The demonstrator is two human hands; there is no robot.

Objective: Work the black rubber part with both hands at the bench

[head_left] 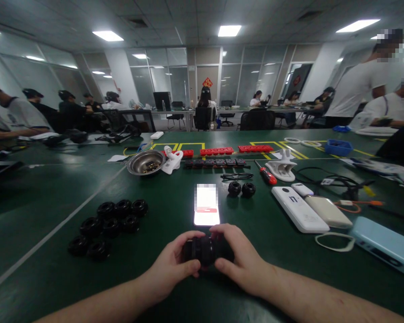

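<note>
Both my hands meet over a small black wheel-like part (204, 249) low on the green table (47, 197). My left hand (171, 267) wraps its fingers round the part's left side, thumb on the front. From the right, my right hand (239, 259) grips it with fingers curled over the top. Just beyond lies a lit phone (206, 204), screen up. A cluster of several black wheels (109, 222) sits to the left, and two more black wheels (241, 189) lie past the phone to the right.
A metal bowl (146, 162), white clamps (282, 165), red and black part strips (217, 151), a red-handled screwdriver (265, 173), power banks (299, 208), cables and a blue tray (338, 146) lie farther back and right. Other people sit or stand around the tables.
</note>
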